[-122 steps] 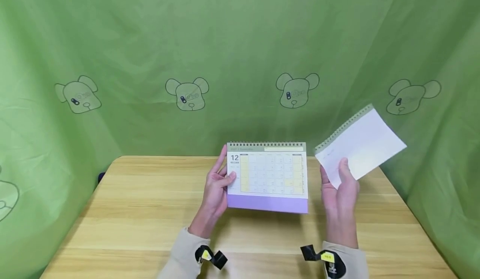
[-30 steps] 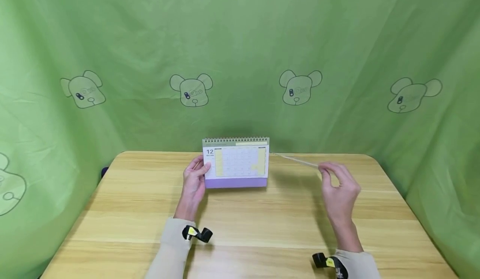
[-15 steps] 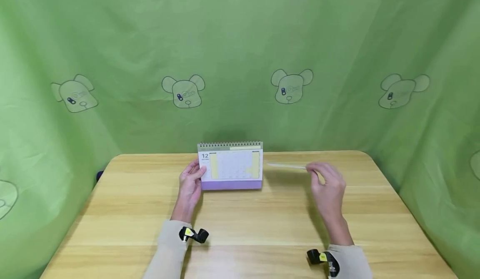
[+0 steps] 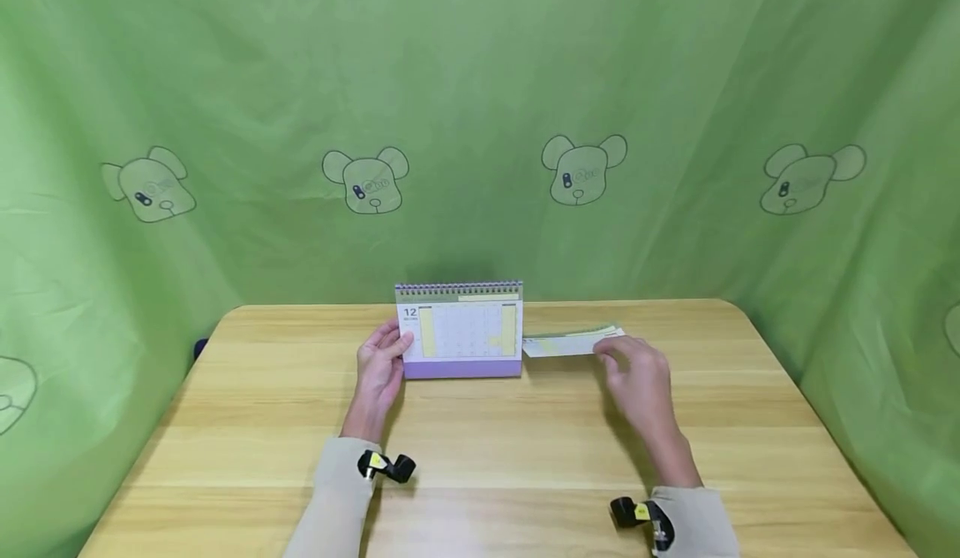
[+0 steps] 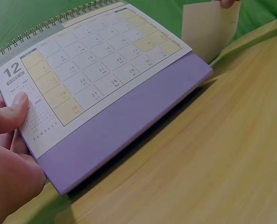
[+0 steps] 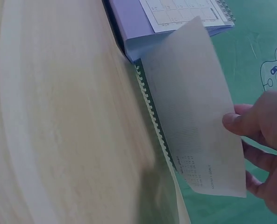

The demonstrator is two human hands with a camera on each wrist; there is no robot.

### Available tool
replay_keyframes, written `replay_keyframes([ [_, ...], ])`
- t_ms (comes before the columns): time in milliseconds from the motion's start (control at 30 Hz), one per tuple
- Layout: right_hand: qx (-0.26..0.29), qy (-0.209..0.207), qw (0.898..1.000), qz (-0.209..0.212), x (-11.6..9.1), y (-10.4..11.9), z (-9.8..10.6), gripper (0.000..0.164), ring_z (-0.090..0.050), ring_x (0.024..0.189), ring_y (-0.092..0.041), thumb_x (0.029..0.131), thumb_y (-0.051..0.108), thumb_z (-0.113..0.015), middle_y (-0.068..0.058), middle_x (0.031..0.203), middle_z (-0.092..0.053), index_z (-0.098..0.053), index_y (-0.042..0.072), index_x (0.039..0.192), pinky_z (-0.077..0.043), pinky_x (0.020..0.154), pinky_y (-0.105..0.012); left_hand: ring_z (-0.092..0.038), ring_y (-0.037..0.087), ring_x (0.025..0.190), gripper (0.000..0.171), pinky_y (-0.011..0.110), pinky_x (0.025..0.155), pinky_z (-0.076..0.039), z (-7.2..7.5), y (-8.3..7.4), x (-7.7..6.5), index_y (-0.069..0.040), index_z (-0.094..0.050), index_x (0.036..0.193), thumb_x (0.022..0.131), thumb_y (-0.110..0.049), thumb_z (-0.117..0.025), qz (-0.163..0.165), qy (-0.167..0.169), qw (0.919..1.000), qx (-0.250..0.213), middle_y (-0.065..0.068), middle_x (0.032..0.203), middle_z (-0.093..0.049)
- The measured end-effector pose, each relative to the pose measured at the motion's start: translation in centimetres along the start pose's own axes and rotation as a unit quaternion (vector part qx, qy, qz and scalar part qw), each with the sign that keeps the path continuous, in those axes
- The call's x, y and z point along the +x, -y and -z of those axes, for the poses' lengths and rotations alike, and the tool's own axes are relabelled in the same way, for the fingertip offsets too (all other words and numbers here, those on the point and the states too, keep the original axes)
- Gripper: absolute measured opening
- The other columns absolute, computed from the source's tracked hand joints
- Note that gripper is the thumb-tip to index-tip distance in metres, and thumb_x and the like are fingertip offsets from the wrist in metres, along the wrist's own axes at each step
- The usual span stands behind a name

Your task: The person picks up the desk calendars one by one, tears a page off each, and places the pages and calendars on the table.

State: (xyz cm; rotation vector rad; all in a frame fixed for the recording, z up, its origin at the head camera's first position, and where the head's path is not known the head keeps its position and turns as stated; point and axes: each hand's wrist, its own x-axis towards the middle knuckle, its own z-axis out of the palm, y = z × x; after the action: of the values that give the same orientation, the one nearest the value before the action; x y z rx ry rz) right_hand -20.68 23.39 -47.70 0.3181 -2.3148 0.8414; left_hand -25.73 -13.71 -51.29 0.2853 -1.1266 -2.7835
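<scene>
A spiral-bound desk calendar [image 4: 459,333] with a purple base shows its page for month 12 and leans back. My left hand [image 4: 381,370] grips its left edge, and the thumb [image 5: 19,109] lies on the front page. In my right hand [image 4: 641,383] I pinch the edge of several loose calendar pages [image 4: 558,345]. These pages sit close beside the calendar's right side. In the right wrist view their torn, perforated edge [image 6: 152,112] points down toward the table, and one end reaches the calendar's side. Whether they touch it I cannot tell.
The wooden table [image 4: 480,458] spreads under both hands, its far edge just behind the calendar. A green curtain [image 4: 472,108] printed with bear heads hangs behind and on both sides. Black wrist cameras [image 4: 386,465] sit on both sleeves.
The right hand has brought the loose pages from the upper right down and left, beside the calendar. They have turned from edge-on to show a face. The calendar, farther back than at first, now barely moves.
</scene>
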Motion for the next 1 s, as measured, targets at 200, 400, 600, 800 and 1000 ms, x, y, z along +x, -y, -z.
replay_keyframes([
  [200, -0.01, 0.05, 0.998, -0.036, -0.3, 0.1, 0.1, 0.02, -0.071, 0.096, -0.037, 0.083, -0.014, -0.074, -0.015, 0.098, -0.076, -0.077, 0.002, 0.094, -0.058, 0.092, -0.056, -0.072, 0.021, 0.093, 0.037, 0.03, 0.092, -0.06, 0.0, 0.1, 0.1, -0.004, -0.071, 0.102, 0.086, 0.026, -0.057, -0.006, 0.0, 1.0, 0.004, 0.012, 0.1, -0.075],
  [400, -0.027, 0.071, 0.997, -0.03, -0.6, 0.1, 0.2, 0.018, -0.072, 0.092, -0.037, 0.082, -0.013, -0.075, -0.014, 0.096, -0.077, -0.077, 0.003, 0.092, -0.06, 0.086, -0.055, -0.072, 0.021, 0.095, 0.037, 0.03, 0.092, -0.06, 0.3, 0.2, 0.1, -0.002, -0.07, 0.107, 0.088, 0.026, -0.056, -0.005, -0.007, 0.9999, 0.01, 0.013, 0.102, -0.074],
  [600, -0.047, 0.113, 0.991, -0.055, -0.7, 0.4, 0.3, 0.015, -0.073, 0.092, -0.037, 0.084, -0.009, -0.076, -0.014, 0.095, -0.077, -0.078, 0.004, 0.091, -0.061, 0.083, -0.055, -0.072, 0.022, 0.097, 0.037, 0.031, 0.093, -0.06, 0.6, 0.1, 0.3, -0.005, -0.072, 0.105, 0.088, 0.025, -0.056, -0.017, 0.004, 0.9997, 0.016, 0.012, 0.103, -0.075],
  [800, -0.079, 0.167, 0.979, -0.083, -0.5, 0.6, 0.1, 0.013, -0.072, 0.09, -0.035, 0.085, -0.004, -0.076, -0.013, 0.095, -0.077, -0.079, 0.007, 0.091, -0.061, 0.081, -0.055, -0.073, 0.021, 0.095, 0.038, 0.031, 0.093, -0.06, 0.4, -0.2, 0.5, -0.007, -0.074, 0.099, 0.087, 0.025, -0.057, -0.02, 0.001, 0.9996, 0.017, 0.011, 0.098, -0.076],
  [1000, -0.091, 0.202, 0.97, -0.096, -1.2, 0.4, 0.0, 0.013, -0.07, 0.082, -0.029, 0.086, -0.003, -0.075, -0.01, 0.092, -0.077, -0.079, 0.009, 0.088, -0.06, 0.071, -0.05, -0.073, 0.019, 0.091, 0.035, 0.029, 0.09, -0.061, 0.8, -0.1, 0.5, -0.007, -0.073, 0.1, 0.087, 0.023, -0.061, -0.014, -0.005, 0.9993, 0.035, 0.01, 0.096, -0.076],
])
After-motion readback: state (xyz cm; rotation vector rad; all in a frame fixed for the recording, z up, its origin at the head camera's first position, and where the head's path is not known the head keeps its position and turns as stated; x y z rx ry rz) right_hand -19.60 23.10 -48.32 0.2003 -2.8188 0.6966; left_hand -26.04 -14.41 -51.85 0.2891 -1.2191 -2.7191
